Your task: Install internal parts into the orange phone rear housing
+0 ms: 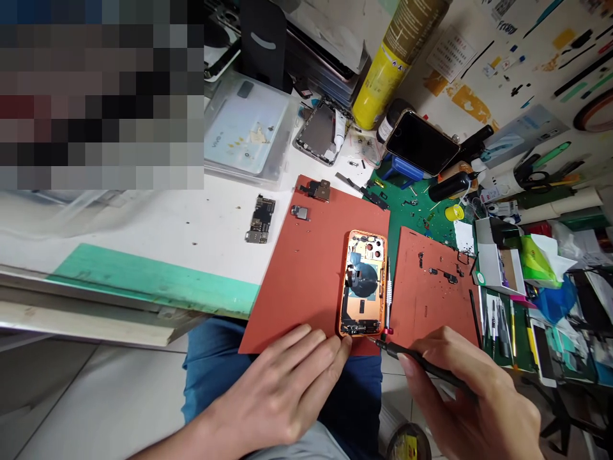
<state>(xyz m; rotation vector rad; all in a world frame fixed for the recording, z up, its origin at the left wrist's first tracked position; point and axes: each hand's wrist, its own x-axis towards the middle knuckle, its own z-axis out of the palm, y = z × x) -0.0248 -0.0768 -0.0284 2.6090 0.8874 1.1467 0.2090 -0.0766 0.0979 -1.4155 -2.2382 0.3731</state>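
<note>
An orange phone frame [364, 308] lies on the red-brown mat [306, 275], inner side up, with black parts along its lower end and a dark round patch in its middle. My left hand [287, 377] lies over the mat's front edge, fingers stretched out, its fingertips at the frame's lower left corner. My right hand [469, 390] is closed around a slim black pointed tool [412, 353], held like a pen. Its thin tip is just below the frame's lower edge; whether it touches anything I cannot tell. A silver screwdriver [389, 294] with a red end lies along the frame's right side.
A logic board [260, 219] lies left of the mat, and camera modules [317, 190] are on its far end. Small parts [449, 277] lie on a second mat [412, 300] at right. Behind stand a propped phone [421, 142] and a yellow spray can [383, 83].
</note>
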